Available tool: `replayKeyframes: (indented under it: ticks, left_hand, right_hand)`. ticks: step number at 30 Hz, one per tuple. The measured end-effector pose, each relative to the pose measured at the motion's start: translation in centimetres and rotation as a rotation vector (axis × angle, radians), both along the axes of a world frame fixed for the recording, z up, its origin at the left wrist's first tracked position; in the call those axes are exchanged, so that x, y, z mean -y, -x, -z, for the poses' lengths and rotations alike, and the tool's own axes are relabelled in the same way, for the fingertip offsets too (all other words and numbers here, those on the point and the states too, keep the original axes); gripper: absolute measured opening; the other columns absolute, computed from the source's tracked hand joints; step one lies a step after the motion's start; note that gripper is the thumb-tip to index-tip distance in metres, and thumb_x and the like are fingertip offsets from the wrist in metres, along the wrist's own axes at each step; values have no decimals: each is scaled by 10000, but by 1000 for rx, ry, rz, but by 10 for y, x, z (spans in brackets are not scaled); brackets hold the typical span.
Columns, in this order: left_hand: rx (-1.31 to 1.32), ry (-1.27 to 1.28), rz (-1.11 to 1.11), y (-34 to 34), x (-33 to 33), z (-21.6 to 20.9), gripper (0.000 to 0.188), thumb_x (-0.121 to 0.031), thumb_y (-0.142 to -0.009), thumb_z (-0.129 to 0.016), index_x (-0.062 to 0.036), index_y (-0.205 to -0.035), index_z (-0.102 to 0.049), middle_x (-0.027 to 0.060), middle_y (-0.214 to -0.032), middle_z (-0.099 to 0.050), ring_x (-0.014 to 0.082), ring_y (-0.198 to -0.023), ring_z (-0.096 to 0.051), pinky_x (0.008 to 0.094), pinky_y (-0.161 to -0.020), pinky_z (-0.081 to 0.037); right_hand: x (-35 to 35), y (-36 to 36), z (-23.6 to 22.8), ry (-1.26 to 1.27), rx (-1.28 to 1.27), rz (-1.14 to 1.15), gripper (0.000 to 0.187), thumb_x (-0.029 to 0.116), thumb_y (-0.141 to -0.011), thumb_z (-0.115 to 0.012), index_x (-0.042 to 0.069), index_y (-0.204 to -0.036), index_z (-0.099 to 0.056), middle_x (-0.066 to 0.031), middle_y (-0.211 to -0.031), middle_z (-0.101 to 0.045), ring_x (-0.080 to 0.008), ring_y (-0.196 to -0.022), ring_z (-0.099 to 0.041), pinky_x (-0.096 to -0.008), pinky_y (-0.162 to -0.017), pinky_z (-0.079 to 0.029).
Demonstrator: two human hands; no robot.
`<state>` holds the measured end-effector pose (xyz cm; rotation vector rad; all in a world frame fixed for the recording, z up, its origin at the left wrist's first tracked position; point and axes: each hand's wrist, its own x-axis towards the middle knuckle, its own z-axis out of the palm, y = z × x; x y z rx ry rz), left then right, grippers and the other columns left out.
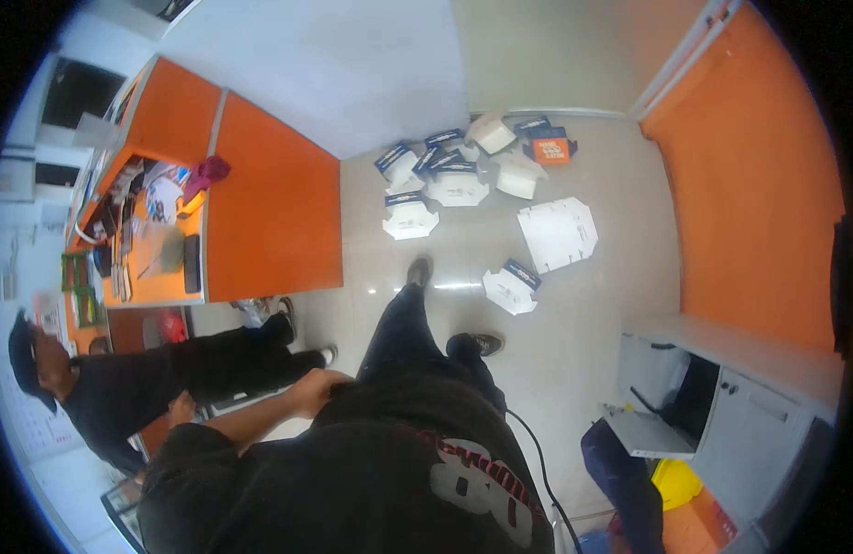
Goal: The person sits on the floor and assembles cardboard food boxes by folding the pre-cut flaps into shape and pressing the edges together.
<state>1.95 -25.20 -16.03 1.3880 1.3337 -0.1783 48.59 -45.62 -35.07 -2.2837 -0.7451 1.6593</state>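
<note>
My left hand (320, 392) is at my left hip, against my dark shirt and trousers. Its fingertips are hidden at the edge of the clothing, so whether they grip anything does not show. My right hand is out of the picture. Ahead of my feet, several unfolded white-and-blue cartons (459, 189) lie in a loose group on the floor. A flat white carton sheet (557, 234) is to their right, and a smaller white-and-blue carton (511, 288) lies nearer my shoes. An orange-and-blue carton (549, 150) is at the far end.
An orange desk (274, 189) with papers and tools on top stands at the left. Beside it is a person (168, 383) in black with a cap. Grey cabinets (754, 415), one door open, are at the right. A black cable (537, 448) hangs by my right side.
</note>
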Motion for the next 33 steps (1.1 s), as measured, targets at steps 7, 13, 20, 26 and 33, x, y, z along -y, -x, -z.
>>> replayKeyframes:
  ticks: [7,13,20,26,33]
  left_hand:
    - [-53,325,-70,41,-21,44,324,-197,-922,-680,-39,-1204,-710,163,-1080,-732,307,-924,-715,375,-845,-564]
    - [-266,531,-29,-2,-63,88,375,-269,-956,-651,-81,-1281,-655,166,-958,-674,314,-902,-687,434,-829,-558]
    - [-243,-43,669,-5,-77,116,388,-250,-971,-621,-164,-1348,-585,149,-1283,-632,369,-1204,-605,512,-1001,-519]
    - [-121,60,685,15,-76,150,338,-179,-976,-582,-122,-1301,-657,134,-1204,-700,358,-1173,-642,485,-975,-531]
    - [90,399,458,65,-80,169,347,-215,-965,-626,-13,-1241,-683,190,-1095,-747,369,-1026,-715,465,-897,-547]
  right_hand:
    - [36,43,22,-4,-27,98,220,249,-970,-669,63,-1087,-688,-158,-1032,-714,-308,-935,-675,-408,-839,-538]
    - [25,79,47,-114,24,105,219,255,-971,-668,65,-1079,-685,-158,-1017,-713,-312,-927,-673,-410,-836,-537]
    - [-30,136,33,18,249,113,193,236,-1017,-611,58,-1050,-676,-154,-997,-722,-290,-893,-680,-401,-791,-530]
    - [0,153,7,148,324,229,230,266,-1013,-612,39,-982,-636,-112,-891,-675,-270,-837,-644,-404,-770,-520]
    - [-15,157,-43,176,-55,150,267,278,-1062,-561,37,-990,-652,-73,-832,-653,-215,-780,-627,-394,-728,-521]
